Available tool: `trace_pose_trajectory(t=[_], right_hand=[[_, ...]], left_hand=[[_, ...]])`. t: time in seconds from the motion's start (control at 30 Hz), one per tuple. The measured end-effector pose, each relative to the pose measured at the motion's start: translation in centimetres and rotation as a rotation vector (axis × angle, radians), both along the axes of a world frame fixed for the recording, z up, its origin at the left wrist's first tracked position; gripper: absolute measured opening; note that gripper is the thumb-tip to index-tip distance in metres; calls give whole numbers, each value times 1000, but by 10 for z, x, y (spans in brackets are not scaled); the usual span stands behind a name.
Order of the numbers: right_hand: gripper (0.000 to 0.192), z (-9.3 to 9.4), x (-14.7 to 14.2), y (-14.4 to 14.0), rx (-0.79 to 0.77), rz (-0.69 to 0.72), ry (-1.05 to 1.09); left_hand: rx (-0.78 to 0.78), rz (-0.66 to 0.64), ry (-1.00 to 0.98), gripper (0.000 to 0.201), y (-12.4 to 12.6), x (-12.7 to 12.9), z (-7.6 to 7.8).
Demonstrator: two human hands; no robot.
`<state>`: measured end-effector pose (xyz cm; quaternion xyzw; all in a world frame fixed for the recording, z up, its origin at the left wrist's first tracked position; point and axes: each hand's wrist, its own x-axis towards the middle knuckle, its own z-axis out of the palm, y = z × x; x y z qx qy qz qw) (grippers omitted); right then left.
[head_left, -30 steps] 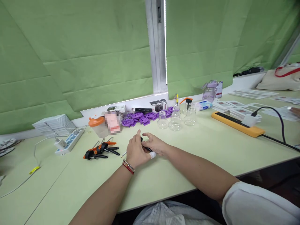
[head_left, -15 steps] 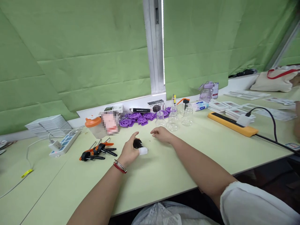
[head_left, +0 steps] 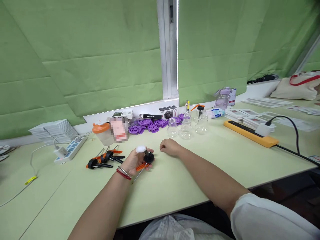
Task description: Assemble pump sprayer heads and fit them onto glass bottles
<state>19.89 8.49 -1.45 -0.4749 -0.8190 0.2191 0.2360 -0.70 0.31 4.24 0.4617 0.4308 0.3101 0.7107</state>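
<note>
My left hand (head_left: 136,161) is turned partly palm up, its fingers wrapped round a black cap with an orange lever (head_left: 149,158). A thin metal rod slants down from this piece towards me. The thumb has a white covering and lies against the black stem. My right hand (head_left: 170,147) rests on the table to the right, apart from the left, with its fingers curled in; whatever they may hold is hidden. Similar black-and-orange pieces (head_left: 108,156) with dark stems and metal rods lie just left of my left hand.
Clear glass jars (head_left: 185,129) stand beyond my right hand, beside a pile of purple plastic parts (head_left: 147,126). An orange-lidded cup (head_left: 101,132) stands back left. Power strips, one white (head_left: 71,150) and one yellow (head_left: 250,132), lie at either side. Paper stacks (head_left: 252,116) are at the right.
My left hand has rolled over and drawn slightly towards me, bringing the orange lever and metal rod into sight. My right hand's fingers have curled in more. The view has shifted slightly.
</note>
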Motion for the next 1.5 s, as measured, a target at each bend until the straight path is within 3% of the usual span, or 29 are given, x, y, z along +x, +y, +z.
trace_pose_trajectory(t=[0.13,0.2,0.33,0.5,0.63,1.0,1.5], right_hand=[[2,2,0,-6,8,11,-6],[3,4,-3,-8,-29,-8,94],[12,9,-11,-15,-328,-6,523],[29,21,-19,-30,-522,191,791],[35,30,-22,-39,-545,270,801],[11,31,-37,-45,-374,308,779],[19,28,-36,-43,-465,351,808]], left_hand=[[-29,-23,5,59,2,0,-4],[-46,-24,6,58,3,0,-6],[-63,-34,12,56,6,0,-9],[-57,-60,21,55,9,-1,-13],[-48,-96,2,55,11,-2,-16],[-61,-56,7,48,9,1,-16],[-44,-30,38,40,7,3,-16]])
